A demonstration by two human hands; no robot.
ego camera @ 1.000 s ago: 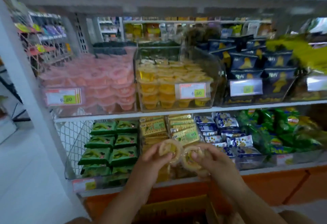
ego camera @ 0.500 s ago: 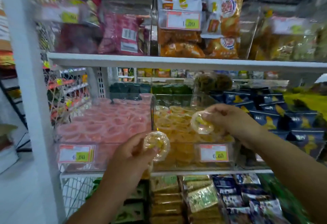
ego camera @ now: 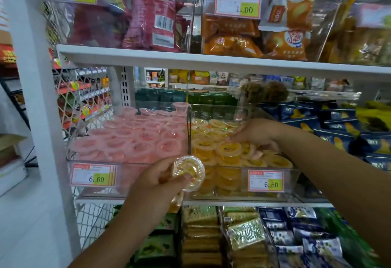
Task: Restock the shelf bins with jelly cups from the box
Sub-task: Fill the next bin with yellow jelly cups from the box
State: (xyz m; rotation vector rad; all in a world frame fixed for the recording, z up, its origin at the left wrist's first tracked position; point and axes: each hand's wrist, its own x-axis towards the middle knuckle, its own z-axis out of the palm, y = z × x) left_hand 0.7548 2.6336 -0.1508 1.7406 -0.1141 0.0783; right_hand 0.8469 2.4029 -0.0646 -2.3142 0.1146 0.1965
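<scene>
Rests right hand (ego camera: 254, 134), fingers curled, hold unclear, on cups (ego camera: 273, 161) in the nearly full yellow bin (ego camera: 294, 179); pinches one more jelly cup (ego camera: 188, 172) in left hand (ego camera: 156, 181), yet to go in.

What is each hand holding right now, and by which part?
Left hand grips a yellow jelly cup by its lower rim. Right hand fingers touch a binned cup in the yellow bin; whether they grip it cannot be told.

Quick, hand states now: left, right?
Left hand: holds a clear round yellow jelly cup.
Right hand: touching yellow cups in bin; grip cannot be told.
</scene>
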